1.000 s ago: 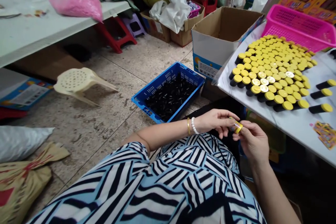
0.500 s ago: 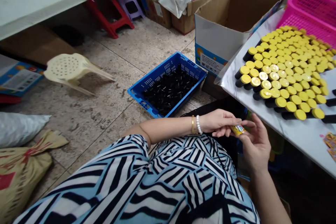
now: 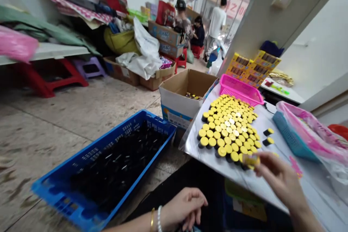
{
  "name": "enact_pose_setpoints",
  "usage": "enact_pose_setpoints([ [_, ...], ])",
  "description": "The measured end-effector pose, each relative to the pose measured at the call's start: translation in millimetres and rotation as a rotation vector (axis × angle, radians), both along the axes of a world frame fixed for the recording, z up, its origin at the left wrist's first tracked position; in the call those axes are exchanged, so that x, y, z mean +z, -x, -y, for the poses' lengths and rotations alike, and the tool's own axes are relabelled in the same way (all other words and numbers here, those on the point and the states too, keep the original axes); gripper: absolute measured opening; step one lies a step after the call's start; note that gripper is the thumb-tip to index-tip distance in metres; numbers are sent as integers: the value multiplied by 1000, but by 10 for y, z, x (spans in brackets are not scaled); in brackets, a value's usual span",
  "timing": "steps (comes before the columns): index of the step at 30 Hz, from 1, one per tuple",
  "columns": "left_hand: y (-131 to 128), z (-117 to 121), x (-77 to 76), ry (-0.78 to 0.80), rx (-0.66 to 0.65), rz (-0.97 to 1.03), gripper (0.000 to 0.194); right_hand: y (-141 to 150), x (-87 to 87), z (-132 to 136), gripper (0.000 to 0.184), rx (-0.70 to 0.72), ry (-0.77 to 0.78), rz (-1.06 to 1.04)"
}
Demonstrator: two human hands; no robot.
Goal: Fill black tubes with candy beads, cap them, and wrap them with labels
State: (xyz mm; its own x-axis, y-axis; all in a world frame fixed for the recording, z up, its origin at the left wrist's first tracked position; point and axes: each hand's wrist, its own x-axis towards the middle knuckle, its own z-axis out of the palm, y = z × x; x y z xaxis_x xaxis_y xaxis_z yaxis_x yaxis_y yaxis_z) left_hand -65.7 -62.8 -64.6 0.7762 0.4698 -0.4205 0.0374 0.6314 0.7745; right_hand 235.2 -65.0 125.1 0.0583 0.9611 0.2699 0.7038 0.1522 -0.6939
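Head view: blue crate [image 3: 81,174] holds black tubes [image 3: 119,166]; right-hand fingers [image 3: 265,163] pinch a yellow-capped tube [image 3: 251,160].

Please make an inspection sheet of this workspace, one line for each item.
Surface: white table, its near edge bare.
Job's things: right hand holds a yellow-capped piece at the block of yellow-capped black pieces; blue crate of black parts on the floor.
Clutter: pink basket, cardboard box, blue tray.
Hands: left hand low over the lap, fingers curled; whether it holds anything cannot be told.
Cables: nothing seen.
Surroundings: stools, boxes, bags; people far behind.
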Motion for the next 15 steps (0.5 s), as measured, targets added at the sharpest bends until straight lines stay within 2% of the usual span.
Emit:
enact_pose_setpoints([
  [2, -13, -9, -96, -66, 14, -103, 65, -337, 283, -547, 37, -166, 72, -48],
  [4, -35, -2, -198, -120, 9, -175, 63, -552, 527, -1169, 38, -276, 154, -163],
  [7, -61, 18, -335, -149, 13, -220, 61, -671, 851, -1998, 40, -374, 70, -315],
  [9, -47, 28, -374, -141, 25, -221, 62, -695, 996, -2322, 46, -411, -8, -338],
  [11, 2, 31, -362, -134, 51, -213, 64, -741, 1032, -2384, 51, -434, -56, -324],
  [12, 37, 29, -344, -137, 67, -206, 64, -781, 1003, -2309, 53, -440, -71, -305],
  [13, 77, 26, -322, -142, 80, -199, 63, -829, 946, -2164, 54, -450, -85, -288],
  [15, 154, 14, -273, -148, 89, -184, 62, -945, 769, -1706, 54, -496, -114, -176],
])
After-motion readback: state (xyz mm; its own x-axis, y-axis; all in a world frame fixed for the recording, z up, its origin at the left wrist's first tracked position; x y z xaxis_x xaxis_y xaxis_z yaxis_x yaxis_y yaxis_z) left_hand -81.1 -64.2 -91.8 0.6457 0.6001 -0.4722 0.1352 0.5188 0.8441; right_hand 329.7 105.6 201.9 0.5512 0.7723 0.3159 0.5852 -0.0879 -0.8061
